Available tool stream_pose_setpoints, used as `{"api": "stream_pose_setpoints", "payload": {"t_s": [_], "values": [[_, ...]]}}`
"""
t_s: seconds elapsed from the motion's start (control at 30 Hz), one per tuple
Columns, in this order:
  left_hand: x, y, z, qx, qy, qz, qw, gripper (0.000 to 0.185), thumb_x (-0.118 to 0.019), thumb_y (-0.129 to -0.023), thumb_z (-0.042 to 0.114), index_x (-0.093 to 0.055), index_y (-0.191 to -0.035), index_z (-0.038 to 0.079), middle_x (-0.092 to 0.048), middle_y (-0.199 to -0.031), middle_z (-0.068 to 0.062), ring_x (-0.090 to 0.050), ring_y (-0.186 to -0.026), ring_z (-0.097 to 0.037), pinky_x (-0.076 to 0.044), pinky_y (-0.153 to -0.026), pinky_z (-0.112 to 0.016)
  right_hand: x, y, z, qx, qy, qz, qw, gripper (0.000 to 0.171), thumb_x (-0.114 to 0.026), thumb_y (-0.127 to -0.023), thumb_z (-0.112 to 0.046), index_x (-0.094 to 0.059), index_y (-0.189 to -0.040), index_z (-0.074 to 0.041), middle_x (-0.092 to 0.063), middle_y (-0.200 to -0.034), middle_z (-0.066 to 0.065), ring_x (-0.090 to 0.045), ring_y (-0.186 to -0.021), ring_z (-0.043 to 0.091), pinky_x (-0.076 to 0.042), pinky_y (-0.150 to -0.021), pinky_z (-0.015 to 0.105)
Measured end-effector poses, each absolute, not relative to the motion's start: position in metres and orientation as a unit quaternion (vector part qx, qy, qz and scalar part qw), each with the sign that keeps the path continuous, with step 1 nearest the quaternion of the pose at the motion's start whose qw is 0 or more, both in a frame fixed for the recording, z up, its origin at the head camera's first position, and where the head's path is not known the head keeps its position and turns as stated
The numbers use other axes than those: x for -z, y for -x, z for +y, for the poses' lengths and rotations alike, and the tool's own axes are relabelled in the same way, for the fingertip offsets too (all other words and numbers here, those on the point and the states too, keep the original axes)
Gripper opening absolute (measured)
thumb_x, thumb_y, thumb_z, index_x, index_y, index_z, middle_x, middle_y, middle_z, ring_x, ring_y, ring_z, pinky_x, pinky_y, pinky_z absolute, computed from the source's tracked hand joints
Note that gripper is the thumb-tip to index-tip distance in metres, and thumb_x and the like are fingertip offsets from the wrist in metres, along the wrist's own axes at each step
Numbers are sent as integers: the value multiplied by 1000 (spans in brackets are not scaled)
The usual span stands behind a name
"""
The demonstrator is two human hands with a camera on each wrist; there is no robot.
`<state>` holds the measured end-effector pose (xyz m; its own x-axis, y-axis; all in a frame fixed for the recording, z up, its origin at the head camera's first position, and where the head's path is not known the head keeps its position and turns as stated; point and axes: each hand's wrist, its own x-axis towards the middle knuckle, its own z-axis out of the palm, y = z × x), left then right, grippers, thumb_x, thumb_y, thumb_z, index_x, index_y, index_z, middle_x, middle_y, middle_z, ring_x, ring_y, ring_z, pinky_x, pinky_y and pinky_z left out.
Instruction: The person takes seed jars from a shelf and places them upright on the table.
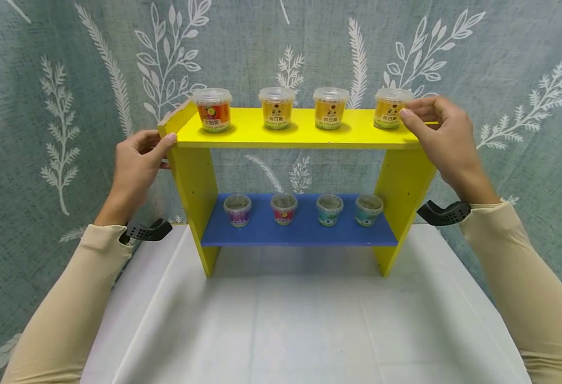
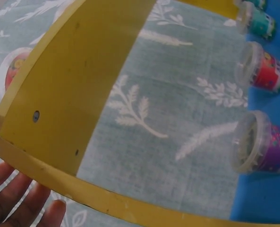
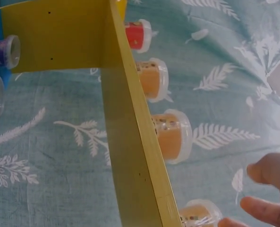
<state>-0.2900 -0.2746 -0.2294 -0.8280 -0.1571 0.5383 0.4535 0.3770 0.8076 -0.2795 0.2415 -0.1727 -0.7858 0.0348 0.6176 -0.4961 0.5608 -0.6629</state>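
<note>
A yellow shelf unit (image 1: pixel 252 132) with a blue lower board (image 1: pixel 305 232) stands on a white table. My left hand (image 1: pixel 139 160) holds its top left corner, thumb on the front edge and fingers (image 2: pixel 17 198) behind the side panel (image 2: pixel 69 80). On top stand a red-labelled cup (image 1: pixel 212 110) and three orange cups. My right hand (image 1: pixel 436 133) is at the top board's right end. Its curved fingertips (image 3: pixel 265 189) touch the side of the rightmost orange cup (image 1: pixel 389 109), without wrapping round it. That cup (image 3: pixel 196 216) shows low in the right wrist view.
Several small lidded cups sit on the blue board: purple (image 1: pixel 237 209), red (image 1: pixel 284 208) and two teal (image 1: pixel 329 209). A leaf-patterned grey-green curtain (image 1: pixel 69 80) hangs close behind. The white tabletop (image 1: pixel 300 320) stretches in front of the shelf.
</note>
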Motion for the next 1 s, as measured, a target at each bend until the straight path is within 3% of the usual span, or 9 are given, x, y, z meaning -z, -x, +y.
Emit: {"api": "stream_pose_setpoints", "payload": {"t_s": [0.2,0.43,0.63,0.8,1.0], "values": [[230,289,-274,548,97,-782,280,50,-68,-100,38,-63,-136,4,-64,-111,5,-61,-98,-14,-56,-74,-19,164,291,239,-433,-98,-852,279,49,-67,-99,-44,-61,-138,-14,-60,-130,4,-53,-116,18,-45,-95,30],[229,288,-273,548,98,-782,281,49,-69,-100,38,-64,-134,4,-64,-109,5,-62,-96,-13,-56,-74,-19,159,302,239,-413,-68,-868,269,58,-64,-98,-51,-55,-142,-15,-53,-141,15,-50,-130,31,-45,-104,44],[230,288,-273,547,98,-784,277,49,-69,-100,38,-63,-135,4,-64,-108,5,-62,-96,-13,-56,-74,-19,156,311,239,-412,-49,-870,264,66,-65,-95,-56,-49,-145,-16,-48,-141,16,-49,-131,32,-44,-106,45],[231,288,-274,551,101,-780,278,49,-69,-100,37,-63,-136,4,-65,-110,5,-62,-97,-13,-56,-75,-19,149,319,236,-414,-27,-880,231,75,-65,-93,-61,-43,-151,-18,-43,-149,16,-44,-138,32,-41,-110,46],[230,288,-273,552,101,-780,277,49,-68,-100,38,-63,-136,5,-64,-112,5,-61,-99,-14,-54,-76,-18,143,328,237,-421,-5,-888,185,86,-62,-92,-66,-36,-158,-19,-38,-157,16,-42,-135,32,-40,-107,46]]}}
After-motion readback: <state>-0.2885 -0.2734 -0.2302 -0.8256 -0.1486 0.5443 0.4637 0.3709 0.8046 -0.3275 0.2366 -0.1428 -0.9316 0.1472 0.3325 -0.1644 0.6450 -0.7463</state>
